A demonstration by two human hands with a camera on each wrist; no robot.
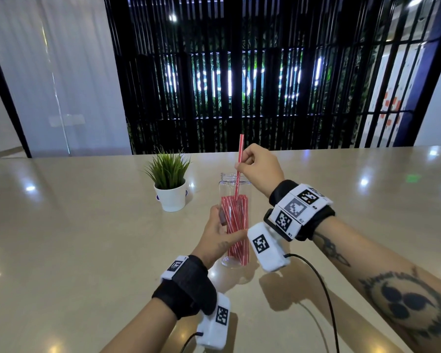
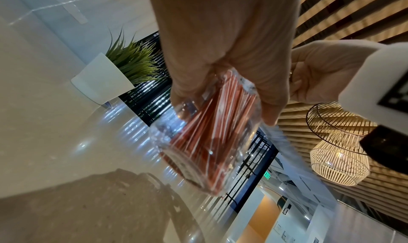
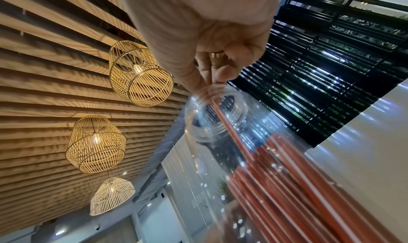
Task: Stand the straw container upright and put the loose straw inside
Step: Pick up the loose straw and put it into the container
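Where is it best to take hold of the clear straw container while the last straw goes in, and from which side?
Grip the straw container round its middle wall from the left, as the left hand does. It is a tall cylinder on the table; a side grip probably steadies it and leaves the open mouth free for the loose straw in the right hand.

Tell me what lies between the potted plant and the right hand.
In the head view, only the clear container's open neck, with the loose straw entering it, lies between potted plant and right hand.
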